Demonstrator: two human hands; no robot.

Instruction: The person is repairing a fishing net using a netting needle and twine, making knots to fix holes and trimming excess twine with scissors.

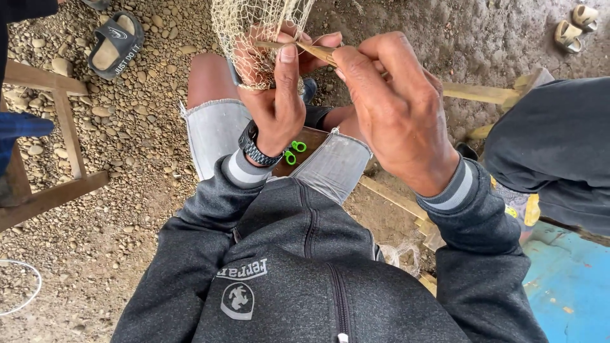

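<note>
A pale fishing net [257, 25] hangs down from the top of the view. My left hand [274, 95], with a black watch on its wrist, grips the lower edge of the net, and mesh drapes over its fingers. My right hand [397, 108] pinches a thin wooden netting needle [314, 51] against the left thumb, right at the net's edge. Small scissors with green handles [293, 151] lie on the wooden seat between my knees, just under the left wrist.
Pebbly dirt ground lies to the left with a black sandal [114, 43] and a wooden frame [60, 127]. Another person in dark clothes [559, 146] sits at the right. A blue surface [572, 286] fills the lower right. Wooden slats [480, 93] lie behind my hands.
</note>
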